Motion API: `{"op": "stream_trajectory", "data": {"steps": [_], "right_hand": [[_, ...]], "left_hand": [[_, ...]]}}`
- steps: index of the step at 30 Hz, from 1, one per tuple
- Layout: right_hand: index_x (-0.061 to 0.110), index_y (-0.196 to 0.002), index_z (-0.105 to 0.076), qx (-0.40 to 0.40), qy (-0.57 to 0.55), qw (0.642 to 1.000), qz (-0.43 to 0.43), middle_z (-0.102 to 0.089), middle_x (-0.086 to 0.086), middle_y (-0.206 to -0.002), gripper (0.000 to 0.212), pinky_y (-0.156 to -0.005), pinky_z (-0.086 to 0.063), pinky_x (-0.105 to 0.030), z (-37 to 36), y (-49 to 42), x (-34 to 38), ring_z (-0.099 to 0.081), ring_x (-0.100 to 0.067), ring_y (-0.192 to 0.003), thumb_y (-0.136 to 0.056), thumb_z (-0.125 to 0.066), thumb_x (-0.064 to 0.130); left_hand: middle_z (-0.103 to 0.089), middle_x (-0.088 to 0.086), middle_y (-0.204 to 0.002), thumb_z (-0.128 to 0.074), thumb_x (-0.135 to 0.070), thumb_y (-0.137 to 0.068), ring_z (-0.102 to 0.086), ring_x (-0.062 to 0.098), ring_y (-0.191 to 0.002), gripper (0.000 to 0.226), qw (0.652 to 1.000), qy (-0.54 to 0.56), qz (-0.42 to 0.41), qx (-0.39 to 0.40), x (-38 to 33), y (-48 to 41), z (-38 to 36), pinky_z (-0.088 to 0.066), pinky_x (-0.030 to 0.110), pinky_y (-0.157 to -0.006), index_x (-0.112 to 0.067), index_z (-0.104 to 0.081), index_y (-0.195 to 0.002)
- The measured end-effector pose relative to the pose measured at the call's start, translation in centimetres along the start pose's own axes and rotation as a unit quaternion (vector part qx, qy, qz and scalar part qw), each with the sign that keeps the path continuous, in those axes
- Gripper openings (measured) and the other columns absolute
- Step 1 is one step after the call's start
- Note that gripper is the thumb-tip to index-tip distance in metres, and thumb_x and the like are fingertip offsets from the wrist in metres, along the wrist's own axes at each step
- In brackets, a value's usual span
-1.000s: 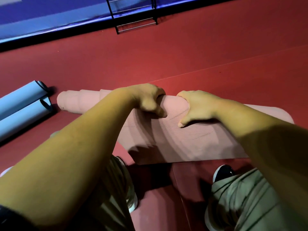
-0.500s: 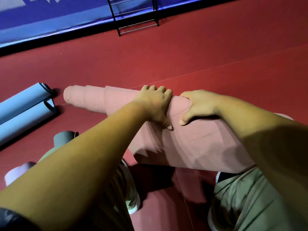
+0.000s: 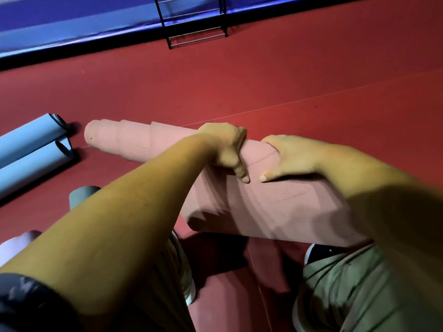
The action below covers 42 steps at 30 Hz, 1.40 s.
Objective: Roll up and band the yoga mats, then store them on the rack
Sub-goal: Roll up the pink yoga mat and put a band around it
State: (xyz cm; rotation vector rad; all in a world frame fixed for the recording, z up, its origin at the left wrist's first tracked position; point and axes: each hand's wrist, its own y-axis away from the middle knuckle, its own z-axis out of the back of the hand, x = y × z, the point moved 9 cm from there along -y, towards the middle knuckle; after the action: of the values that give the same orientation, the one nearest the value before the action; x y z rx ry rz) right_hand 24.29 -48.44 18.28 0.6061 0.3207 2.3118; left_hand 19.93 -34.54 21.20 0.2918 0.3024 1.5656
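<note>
A pink yoga mat point(image 3: 259, 200) lies across the red floor in front of me, partly rolled, its coil telescoping out toward the left end point(image 3: 100, 137). My left hand point(image 3: 225, 147) grips the top of the roll, fingers curled over the far side and thumb down on the near side. My right hand point(image 3: 287, 156) lies on the roll just beside it, fingers wrapped over the top, thumb stretched toward the left thumb. A loose flap of the mat hangs toward my knees.
Two rolled light-blue mats point(image 3: 31, 149) lie at the left. A grey rolled mat point(image 3: 81, 195) and a pale pink one point(image 3: 14, 245) show beside my left arm. A black metal rack point(image 3: 194, 27) stands by the blue wall padding at the back.
My left hand's fingers have curled back over the roll after lying flatter. The roll's left end has telescoped further out and the mat has shifted slightly left.
</note>
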Motion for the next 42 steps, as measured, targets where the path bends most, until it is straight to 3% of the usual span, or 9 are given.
{"op": "stream_trajectory", "data": {"steps": [6, 12, 15, 18, 21, 26, 29, 35, 42], "right_hand": [[0.03, -0.165, -0.008, -0.036, 0.115, 0.993, 0.004, -0.036, -0.001, -0.163, 0.154, -0.112, -0.042, -0.055, -0.8, 0.3, 0.9, -0.044, -0.034, -0.143, -0.043, -0.079, 0.091], [0.033, -0.129, -0.043, -0.059, 0.097, 0.993, 0.015, -0.058, 0.005, -0.128, 0.109, -0.095, -0.053, -0.049, -0.1, 0.0, 1.6, -0.058, -0.029, -0.117, -0.042, -0.08, 0.085], [0.03, -0.126, -0.049, -0.044, 0.052, 0.998, 0.013, -0.06, 0.005, -0.118, 0.102, -0.092, -0.054, -0.045, 0.0, -0.2, 1.3, -0.06, -0.025, -0.107, -0.044, -0.087, 0.078], [0.032, -0.133, -0.053, -0.026, 0.017, 1.0, 0.006, -0.066, 0.006, -0.116, 0.103, -0.089, -0.054, -0.041, -0.1, -0.3, 0.8, -0.061, -0.023, -0.102, -0.047, -0.092, 0.072], [0.037, -0.132, -0.056, -0.01, -0.011, 1.0, -0.001, -0.068, 0.009, -0.113, 0.097, -0.082, -0.052, -0.036, -0.3, -0.4, 0.3, -0.062, -0.019, -0.099, -0.049, -0.096, 0.066], [0.038, -0.137, -0.053, 0.028, -0.029, 0.999, -0.009, -0.067, 0.011, -0.116, 0.098, -0.089, -0.054, -0.037, -0.8, -0.2, 0.5, -0.064, -0.016, -0.102, -0.052, -0.095, 0.065], [0.036, -0.146, -0.046, 0.043, -0.02, 0.999, -0.018, -0.062, 0.007, -0.131, 0.106, -0.099, -0.052, -0.04, -1.1, -0.1, 0.7, -0.061, -0.02, -0.114, -0.056, -0.093, 0.067], [0.033, -0.166, -0.013, 0.014, 0.059, 0.998, -0.022, -0.031, 0.004, -0.168, 0.152, -0.118, -0.039, -0.053, -1.7, 0.3, 1.7, -0.039, -0.03, -0.15, -0.043, -0.081, 0.09], [0.03, -0.134, -0.047, -0.016, 0.088, 0.996, -0.011, -0.06, 0.009, -0.128, 0.114, -0.092, -0.053, -0.046, -0.7, 0.2, 2.2, -0.061, -0.026, -0.116, -0.042, -0.079, 0.09]], "left_hand": [[-0.069, -0.005, -0.095, -0.09, -0.081, -0.036, -0.065, 0.024, -0.091, 0.085, 0.994, 0.088, 0.045, 0.041, 2.8, 0.0, 0.2, -0.059, 0.039, -0.084, -0.027, -0.063, -0.096], [-0.07, -0.006, -0.096, -0.089, -0.081, -0.04, -0.066, 0.021, -0.091, 0.081, 0.993, 0.099, 0.031, 0.058, 2.8, -0.1, -0.5, -0.059, 0.041, -0.088, -0.029, -0.064, -0.098], [-0.069, -0.003, -0.111, -0.084, -0.083, -0.053, -0.065, 0.026, -0.103, 0.085, 0.995, 0.079, 0.006, 0.056, 2.3, 0.1, -0.8, -0.057, 0.044, -0.093, -0.031, -0.062, -0.116], [-0.061, 0.0, -0.137, -0.071, -0.094, -0.052, -0.06, 0.031, -0.126, 0.116, 0.998, 0.015, -0.034, 0.052, 1.2, 0.4, -1.3, -0.051, 0.049, -0.106, -0.029, -0.049, -0.145], [-0.053, 0.003, -0.146, -0.073, -0.1, -0.039, -0.055, 0.033, -0.132, 0.139, 0.995, -0.078, -0.033, 0.045, 0.1, 0.9, -2.2, -0.045, 0.055, -0.111, -0.024, -0.039, -0.15], [-0.062, -0.001, -0.116, -0.088, -0.083, -0.04, -0.064, 0.03, -0.107, 0.106, 0.999, -0.034, -0.026, 0.022, -0.1, 0.6, -2.0, -0.053, 0.042, -0.087, -0.023, -0.048, -0.119], [-0.064, -0.005, -0.108, -0.089, -0.081, -0.036, -0.065, 0.027, -0.1, 0.105, 0.999, 0.002, -0.011, 0.038, 0.6, 0.4, -1.6, -0.056, 0.041, -0.085, -0.026, -0.052, -0.117], [-0.071, -0.005, -0.096, -0.097, -0.068, -0.038, -0.068, 0.023, -0.094, 0.083, 0.992, 0.099, 0.017, 0.082, 2.3, -0.2, -2.0, -0.059, 0.035, -0.084, -0.026, -0.065, -0.102], [-0.072, -0.007, -0.102, -0.097, -0.066, -0.047, -0.068, 0.02, -0.097, 0.074, 0.986, 0.125, 0.014, 0.112, 2.1, 0.0, -2.1, -0.058, 0.036, -0.09, -0.029, -0.068, -0.105]]}}
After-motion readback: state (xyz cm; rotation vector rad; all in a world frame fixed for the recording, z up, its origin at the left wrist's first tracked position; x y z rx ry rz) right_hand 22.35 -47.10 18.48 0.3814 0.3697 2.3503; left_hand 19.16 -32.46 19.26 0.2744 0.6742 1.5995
